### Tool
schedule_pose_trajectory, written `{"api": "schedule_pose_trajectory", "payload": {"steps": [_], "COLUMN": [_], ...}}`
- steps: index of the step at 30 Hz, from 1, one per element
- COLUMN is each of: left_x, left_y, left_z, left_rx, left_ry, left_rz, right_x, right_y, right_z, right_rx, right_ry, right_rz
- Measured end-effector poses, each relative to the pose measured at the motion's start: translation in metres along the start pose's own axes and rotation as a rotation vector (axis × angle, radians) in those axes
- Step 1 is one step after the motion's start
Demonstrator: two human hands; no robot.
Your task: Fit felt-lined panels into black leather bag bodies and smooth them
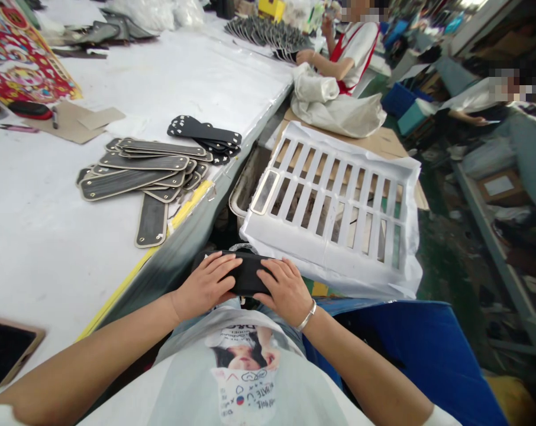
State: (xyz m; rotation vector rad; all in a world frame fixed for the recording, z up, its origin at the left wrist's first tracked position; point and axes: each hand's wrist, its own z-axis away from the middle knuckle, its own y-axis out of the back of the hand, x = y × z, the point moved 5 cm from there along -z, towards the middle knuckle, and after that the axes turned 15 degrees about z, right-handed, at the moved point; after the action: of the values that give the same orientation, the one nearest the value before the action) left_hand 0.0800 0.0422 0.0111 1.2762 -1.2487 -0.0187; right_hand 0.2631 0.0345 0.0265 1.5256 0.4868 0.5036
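A black rectangular strip with rounded ends (250,273) lies across my lap, just in front of my shirt. My left hand (210,279) grips its left part, with the fingers over the top face and the thumb along the near edge. On the right part, my right hand (286,289) holds it the same way. To the left on the table is a loose pile of dark strips with pale edges and small metal eyelets (137,180). Behind that pile lie several black strips with white marks at their ends (206,135).
A white slotted rack (323,248) stands ahead right, bearing one pale-edged strip (264,192). The white table (46,236) has a yellow-taped edge and carries a phone (10,349). A blue bin (410,349) is at my right. Another person (357,53) works at the far table end.
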Motion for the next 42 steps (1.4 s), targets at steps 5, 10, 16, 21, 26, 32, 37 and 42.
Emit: {"api": "schedule_pose_trajectory", "payload": {"steps": [5, 10, 16, 21, 26, 32, 37, 42], "left_x": [-0.007, -0.012, -0.015, -0.018, -0.016, -0.019, -0.022, -0.022], "left_y": [-0.004, -0.005, -0.006, -0.007, -0.006, -0.006, -0.006, -0.008], "left_z": [-0.029, -0.032, -0.03, -0.029, -0.03, -0.033, -0.034, -0.034], "left_rx": [-0.125, -0.136, -0.084, -0.004, 0.031, 0.012, 0.006, -0.007], "left_ry": [0.018, 0.014, 0.023, 0.069, 0.058, 0.107, 0.134, 0.141], "left_rz": [-0.078, -0.114, -0.046, -0.003, -0.033, -0.017, 0.008, -0.012], "right_x": [0.003, 0.007, 0.007, 0.007, 0.015, 0.024, 0.026, 0.028], "right_y": [-0.005, -0.01, -0.01, -0.009, -0.007, -0.011, -0.013, -0.017], "right_z": [-0.019, -0.023, -0.022, -0.02, -0.023, -0.033, -0.041, -0.046], "right_rx": [-0.05, -0.059, -0.062, -0.054, -0.059, -0.155, -0.233, -0.289], "right_ry": [0.033, 0.021, -0.001, -0.02, -0.063, -0.115, -0.096, -0.052], "right_rz": [-0.038, -0.092, -0.092, -0.092, -0.13, -0.083, -0.055, -0.056]}}
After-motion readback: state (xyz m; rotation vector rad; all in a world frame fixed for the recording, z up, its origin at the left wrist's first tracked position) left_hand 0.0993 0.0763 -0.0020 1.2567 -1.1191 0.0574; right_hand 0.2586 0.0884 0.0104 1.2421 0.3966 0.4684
